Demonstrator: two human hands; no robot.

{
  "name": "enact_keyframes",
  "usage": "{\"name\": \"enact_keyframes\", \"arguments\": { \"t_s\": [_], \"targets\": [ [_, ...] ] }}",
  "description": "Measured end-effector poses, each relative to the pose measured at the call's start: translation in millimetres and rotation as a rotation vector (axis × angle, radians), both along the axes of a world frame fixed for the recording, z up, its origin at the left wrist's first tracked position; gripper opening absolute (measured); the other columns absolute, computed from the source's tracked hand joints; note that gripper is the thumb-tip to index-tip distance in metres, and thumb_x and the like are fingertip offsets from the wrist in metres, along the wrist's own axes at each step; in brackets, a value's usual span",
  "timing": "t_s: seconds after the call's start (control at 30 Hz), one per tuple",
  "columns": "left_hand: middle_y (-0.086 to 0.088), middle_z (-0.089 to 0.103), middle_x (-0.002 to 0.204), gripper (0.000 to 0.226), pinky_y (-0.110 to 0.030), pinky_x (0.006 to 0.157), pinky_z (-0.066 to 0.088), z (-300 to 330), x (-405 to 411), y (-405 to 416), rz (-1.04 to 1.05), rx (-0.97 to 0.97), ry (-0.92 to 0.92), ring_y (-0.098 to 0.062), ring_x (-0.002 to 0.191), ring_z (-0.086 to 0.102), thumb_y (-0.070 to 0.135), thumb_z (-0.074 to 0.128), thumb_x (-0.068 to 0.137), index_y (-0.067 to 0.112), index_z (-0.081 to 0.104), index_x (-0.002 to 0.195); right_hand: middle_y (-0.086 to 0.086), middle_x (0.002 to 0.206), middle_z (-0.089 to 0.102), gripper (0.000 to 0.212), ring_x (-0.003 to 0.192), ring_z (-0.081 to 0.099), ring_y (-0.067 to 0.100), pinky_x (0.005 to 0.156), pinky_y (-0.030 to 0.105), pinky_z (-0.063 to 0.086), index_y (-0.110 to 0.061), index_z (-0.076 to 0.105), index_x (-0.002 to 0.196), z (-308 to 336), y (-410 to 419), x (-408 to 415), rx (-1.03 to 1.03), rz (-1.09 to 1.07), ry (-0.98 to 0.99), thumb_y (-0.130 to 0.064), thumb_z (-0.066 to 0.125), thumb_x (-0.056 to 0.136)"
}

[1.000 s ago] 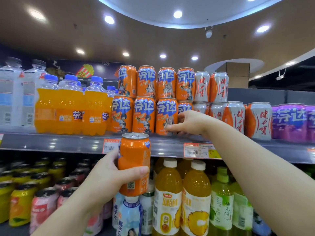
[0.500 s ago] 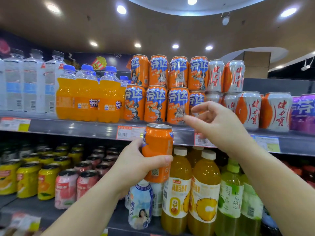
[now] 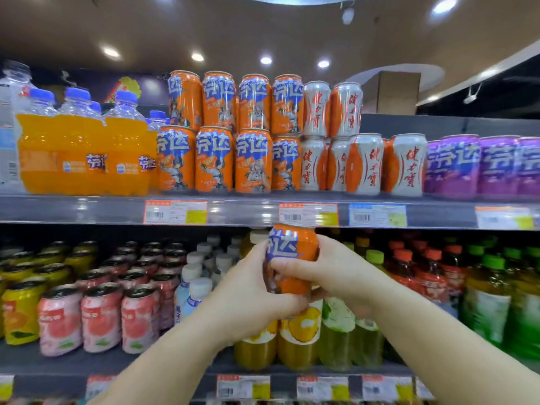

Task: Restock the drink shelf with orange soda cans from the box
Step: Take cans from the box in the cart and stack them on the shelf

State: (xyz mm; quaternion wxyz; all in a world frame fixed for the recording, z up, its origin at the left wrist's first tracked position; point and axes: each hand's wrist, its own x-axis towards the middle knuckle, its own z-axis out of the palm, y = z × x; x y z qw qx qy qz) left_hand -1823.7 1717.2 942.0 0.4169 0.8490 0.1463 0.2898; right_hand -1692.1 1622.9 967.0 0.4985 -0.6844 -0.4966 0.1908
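An orange soda can (image 3: 292, 249) with blue lettering stands upright in front of the shelf edge, below the upper shelf (image 3: 87, 210). My left hand (image 3: 248, 290) grips it from the left and below. My right hand (image 3: 333, 273) grips it from the right, fingers curled across its front. On the upper shelf, orange soda cans (image 3: 214, 159) stand in two stacked rows, several wide. The box is out of view.
Orange soda bottles (image 3: 84, 153) stand left of the stacked cans, silver-and-orange cans (image 3: 365, 165) and purple cans (image 3: 467, 168) to the right. The lower shelf holds pink and yellow cans (image 3: 102, 320), juice bottles (image 3: 298, 337) and green-capped bottles (image 3: 491, 302).
My right hand left the shelved cans and came down onto the can held by my left hand. The can turned its lettering to the front. The view shifted so the shelf sits lower and wider.
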Motion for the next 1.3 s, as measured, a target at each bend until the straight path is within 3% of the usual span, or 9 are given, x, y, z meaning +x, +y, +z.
{"name": "enact_keyframes", "arguments": {
  "t_s": [0.17,0.4,0.47,0.67,0.83,1.07,1.13,1.2,1.3],
  "targets": [
    [0.016,0.068,0.111,0.083,-0.021,0.08,0.058,6,6,-6,-0.021,0.024,-0.097,0.007,0.097,0.065,0.021,0.086,0.068,0.051,0.044,0.133,-0.002,0.103,0.077,0.049,0.093,0.074,0.017,0.084,0.044,0.059,-0.029,0.066,0.113,10,-17,15,0.069,0.09,0.062,-0.039,0.083,0.068],
    [0.027,0.069,0.103,0.073,-0.012,0.07,0.053,6,13,-18,-0.024,0.036,-0.238,0.006,0.096,0.065,0.019,0.087,0.064,0.061,0.049,0.11,-0.004,0.111,0.073,0.086,0.098,0.072,0.017,0.079,0.044,0.061,-0.035,0.052,0.125,2,-19,20,0.147,-0.001,0.048,-0.052,0.09,0.05],
    [0.028,0.068,0.103,0.074,-0.01,0.068,0.052,7,13,-20,-0.014,0.035,-0.26,0.006,0.096,0.064,0.021,0.087,0.063,0.063,0.048,0.109,-0.002,0.11,0.073,0.08,0.096,0.073,0.019,0.078,0.046,0.061,-0.034,0.054,0.124,4,-20,21,0.159,0.019,0.051,-0.048,0.09,0.054],
    [0.02,0.065,0.108,0.092,-0.007,0.068,0.051,23,8,-17,0.047,0.086,-0.309,0.011,0.092,0.063,0.033,0.087,0.061,0.053,0.037,0.134,0.0,0.101,0.076,0.062,0.091,0.075,0.019,0.078,0.044,0.061,-0.026,0.063,0.112,39,-21,18,0.2,0.105,-0.047,-0.037,0.087,0.057],
    [0.022,0.053,0.127,0.1,-0.032,0.09,0.054,29,-11,1,0.161,0.158,-0.298,0.002,0.111,0.055,0.057,0.081,0.053,0.059,0.028,0.138,-0.002,0.11,0.073,0.058,0.1,0.071,0.013,0.085,0.035,0.059,-0.023,0.058,0.119,102,-7,30,0.283,0.093,-0.186,-0.03,0.081,0.067],
    [0.025,0.064,0.109,0.069,-0.012,0.072,0.05,9,-37,24,0.184,0.174,-0.185,0.009,0.102,0.059,0.053,0.079,0.053,0.056,0.049,0.116,-0.004,0.114,0.069,0.047,0.104,0.068,0.016,0.091,0.042,0.057,-0.03,0.054,0.115,133,47,72,0.213,0.015,-0.189,-0.032,0.081,0.077],
    [0.032,0.063,0.108,0.066,-0.012,0.072,0.051,5,-44,30,0.188,0.174,-0.157,0.014,0.102,0.057,0.062,0.076,0.048,0.058,0.051,0.109,-0.005,0.108,0.069,0.037,0.102,0.068,0.015,0.085,0.036,0.057,-0.031,0.054,0.107,128,57,77,0.165,-0.004,-0.184,-0.03,0.08,0.079],
    [0.043,0.056,0.111,0.071,-0.014,0.073,0.051,4,-50,34,0.188,0.175,-0.145,0.016,0.102,0.057,0.075,0.071,0.04,0.056,0.054,0.107,-0.004,0.105,0.069,0.029,0.096,0.069,0.014,0.069,0.027,0.057,-0.032,0.055,0.101,124,63,79,0.113,-0.003,-0.172,-0.031,0.077,0.082],
    [0.043,0.057,0.109,0.07,-0.016,0.073,0.053,1,-54,38,0.207,0.184,-0.145,0.014,0.101,0.059,0.074,0.072,0.04,0.053,0.057,0.105,-0.001,0.108,0.07,0.038,0.092,0.07,0.015,0.054,0.021,0.051,-0.027,0.056,0.112,123,66,78,0.096,-0.007,-0.144,-0.031,0.078,0.081]
  ]
}}
